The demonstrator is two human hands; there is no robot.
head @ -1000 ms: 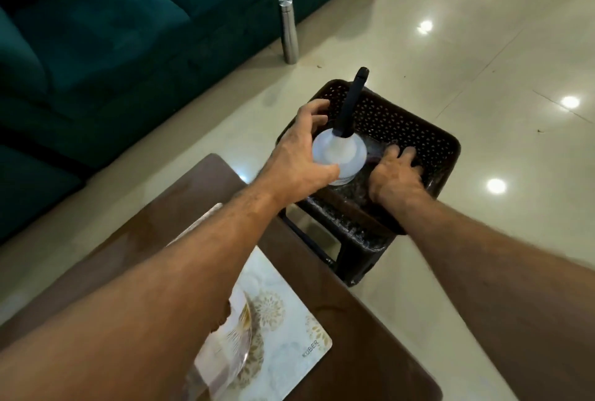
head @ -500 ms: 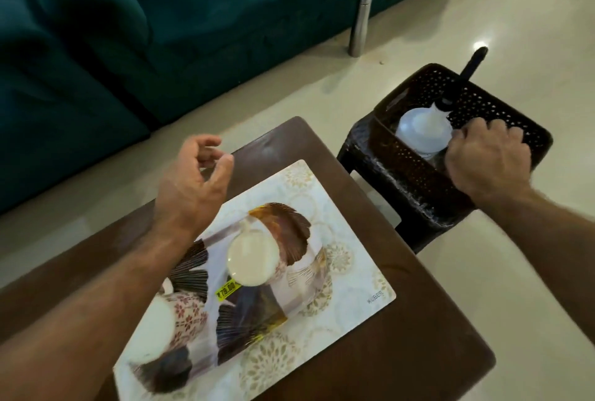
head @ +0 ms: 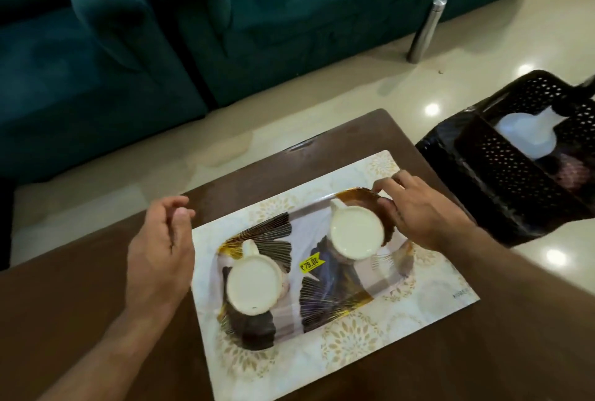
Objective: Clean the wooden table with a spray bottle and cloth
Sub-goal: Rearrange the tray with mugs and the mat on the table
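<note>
With the right hand [head: 425,212] pinching the tray [head: 341,284] rim and the left hand [head: 159,249] loosely open beside it, lift level so both cups [head: 355,229] stay put; the spray bottle [head: 528,133] waits in the basket [head: 502,175] beyond the right hand, off the bench [head: 80,310].

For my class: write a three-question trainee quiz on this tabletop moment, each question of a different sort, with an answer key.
1. True or false: the spray bottle stands on the wooden table.
2. Multiple choice: the right hand is touching
A. the placemat
B. the far end of the tray
C. the basket
3. Fill in: the tray carries ___ cups, the near cup and the far cup.

Key
1. False: it lies in the basket beside the table.
2. B. The left hand hovers open at the tray's other end, holding nothing.
3. Two.
</note>
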